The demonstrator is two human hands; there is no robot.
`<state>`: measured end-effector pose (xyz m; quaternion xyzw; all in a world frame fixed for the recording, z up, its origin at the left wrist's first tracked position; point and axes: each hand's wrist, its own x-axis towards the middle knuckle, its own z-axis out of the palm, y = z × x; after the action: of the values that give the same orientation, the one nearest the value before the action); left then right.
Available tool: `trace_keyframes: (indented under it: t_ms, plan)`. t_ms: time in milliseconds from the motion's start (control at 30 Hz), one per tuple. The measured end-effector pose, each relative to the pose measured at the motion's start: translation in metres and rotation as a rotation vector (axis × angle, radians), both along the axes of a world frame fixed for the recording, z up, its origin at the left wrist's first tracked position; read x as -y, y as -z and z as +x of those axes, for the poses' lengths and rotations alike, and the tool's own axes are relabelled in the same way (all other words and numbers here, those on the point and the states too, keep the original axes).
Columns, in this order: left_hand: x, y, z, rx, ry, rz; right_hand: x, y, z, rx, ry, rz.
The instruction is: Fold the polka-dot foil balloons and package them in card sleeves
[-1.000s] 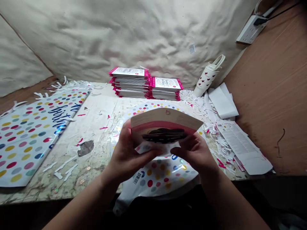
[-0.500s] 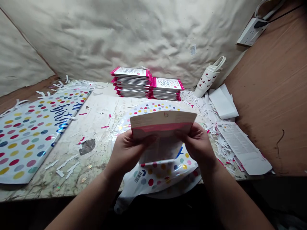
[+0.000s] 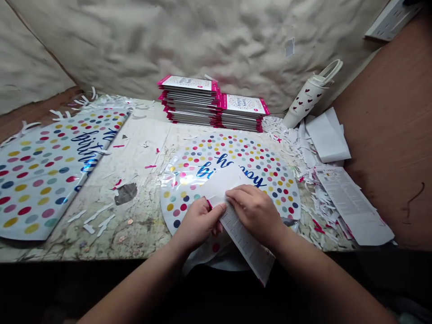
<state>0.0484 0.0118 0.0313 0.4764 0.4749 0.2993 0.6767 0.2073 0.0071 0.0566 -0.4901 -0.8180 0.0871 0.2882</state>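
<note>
White printed card, I judge: the packet [image 3: 249,251] slants over the dotted disc [image 3: 281,180], probably light, stiffish, easily creased. My left hand [image 3: 195,225] pinches an edge; on my right hand [image 3: 259,213], fingers bunch together near its upper end, whether pinching I can't tell. I'd favour the long side edges.

The round sheet [image 3: 241,150] looks glossy plastic, the packet [image 3: 243,240] matt paper, the tabletop [image 3: 145,216] rough.

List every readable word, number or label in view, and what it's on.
"birth…": folded dotted sheet; rest unclear.
"bi…": round dotted sheet; other lettering partly covered.
Too small or blurred to read: stacked packets, held packet, printed card, tumbler, wall label.
Brown board mark: unclear.
</note>
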Motion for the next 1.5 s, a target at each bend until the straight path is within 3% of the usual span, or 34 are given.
trace_keyframes:
  t_ms: [167, 367, 467, 533, 600, 633, 700, 733, 833, 900, 967, 1000, 1133, 1167, 1200, 1267, 1300, 1400, 1500]
  plan:
    - [0.002, -0.003, -0.001, -0.026, 0.005, 0.063, -0.004, -0.001, 0.001, 0.037, 0.021, 0.017]
    - [0.002, -0.013, -0.001, -0.029, 0.003, 0.01, -0.01, -0.001, 0.007, -0.255, 0.056, -0.147]
    - [0.002, -0.013, 0.0, -0.009, 0.01, 0.02, -0.012, 0.0, 0.004, -0.301, 0.018, -0.074]
    - [0.001, -0.012, -0.002, 0.0, -0.003, 0.023, -0.013, -0.006, 0.015, -0.387, 0.081, 0.028]
    - [-0.003, -0.011, -0.006, -0.02, -0.055, 0.025, -0.009, -0.018, 0.041, -0.421, 0.138, -0.004]
    - [-0.006, -0.01, -0.008, -0.029, -0.104, 0.027, -0.005, -0.025, 0.058, -0.373, 0.142, -0.079]
    - [-0.011, -0.007, -0.01, -0.014, -0.242, 0.02, 0.006, -0.04, 0.088, -0.058, 0.059, -0.335]
    - [-0.013, -0.005, -0.009, 0.006, -0.311, 0.009, 0.012, -0.044, 0.097, 0.097, 0.086, -0.389]
    - [-0.008, -0.003, 0.005, 0.037, -0.401, -0.049, 0.027, -0.04, 0.082, 0.347, 0.202, -0.218]
    - [0.0, -0.005, 0.013, 0.012, -0.293, -0.013, 0.028, -0.026, 0.05, 0.362, 0.145, -0.023]
    - [0.005, -0.009, 0.011, -0.03, -0.12, 0.148, 0.019, -0.01, 0.024, 0.325, 0.107, 0.102]
    - [0.004, -0.012, 0.003, -0.083, -0.093, 0.293, 0.013, -0.004, 0.019, 0.28, 0.093, 0.144]
    - [-0.017, -0.016, -0.047, -0.525, -0.358, 1.115, -0.016, 0.013, 0.035, -0.026, -0.121, 0.221]
    - [-0.022, -0.014, -0.058, -0.63, -0.298, 1.288, -0.02, 0.016, 0.041, -0.063, -0.175, 0.216]
    - [-0.027, -0.011, -0.066, -0.705, -0.15, 1.425, -0.022, 0.021, 0.046, -0.061, -0.202, 0.204]
    - [-0.027, 0.0, -0.072, -0.784, 0.209, 1.587, -0.018, 0.031, 0.047, 0.038, -0.215, 0.183]
    - [-0.023, 0.007, -0.07, -0.81, 0.32, 1.635, -0.012, 0.037, 0.044, 0.109, -0.23, 0.183]
    - [-0.004, 0.025, -0.057, -0.902, 0.41, 1.643, 0.015, 0.05, 0.032, 0.279, -0.313, 0.211]
    - [0.01, 0.026, -0.049, -0.914, 0.512, 1.493, 0.037, 0.054, 0.026, 0.357, -0.284, 0.156]
